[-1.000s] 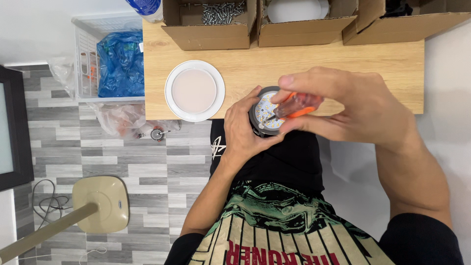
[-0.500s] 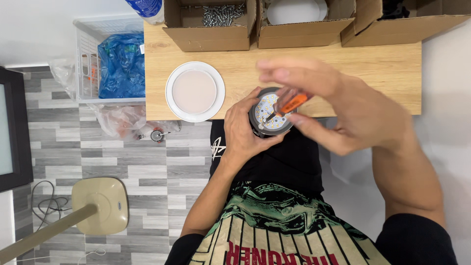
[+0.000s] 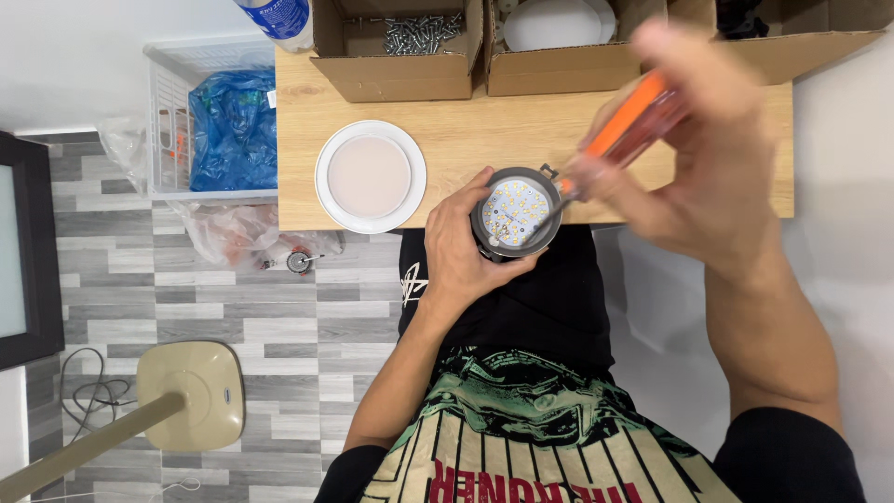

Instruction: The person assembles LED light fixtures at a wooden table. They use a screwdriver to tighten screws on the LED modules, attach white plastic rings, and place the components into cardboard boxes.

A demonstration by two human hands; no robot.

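Left hand (image 3: 461,247) gripping one round lamp (image 3: 515,211), right hand (image 3: 712,158) clasping one orange screwdriver (image 3: 610,135), one white cover (image 3: 370,176), three cardboard boxes (image 3: 400,74)

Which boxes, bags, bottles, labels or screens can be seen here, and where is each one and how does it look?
Left cardboard box: table's far edge, brown, open, holds screws.
Middle cardboard box: beside it, brown, holds a white round part.
Right cardboard box: far right corner, brown, open.
Bottle: top edge, blue label.
Blue bag: inside the white basket.
Dark framed panel: left edge.
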